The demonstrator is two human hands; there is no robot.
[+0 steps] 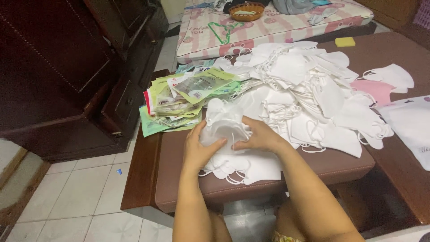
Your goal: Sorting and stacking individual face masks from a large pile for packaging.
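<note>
Head camera, looking down: both bare hands meet over a small stack of white fabric face masks (222, 125) at the near edge of the brown padded desk (340, 163). The left hand (200, 148) cups the stack's left side, fingers (215, 144) curled in under it and thumb up along the edge. The right hand (260, 136) presses from the right, fingers together and flat against the masks, so the stack sits pinched between the two palms. Beneath the hands lies a flattened layer of more white masks (251, 168), ear loops hanging over the desk's front edge.

Just beyond, a big loose heap of white folded masks (309, 94) spreads across the desk's middle. To its left, touching it, a pile of green and clear plastic packets (183, 101). On the right a pale pink mask (376, 89) rests beside the heap.

Further back there's a pink patterned mattress (268, 27) with a woven brown basket (246, 11) and a green wire hanger (226, 30) on it. A small yellow sponge (345, 41) sits at the desk's far edge. Dark wooden cabinet (67, 67) on the left, over white floor tiles (80, 192).
</note>
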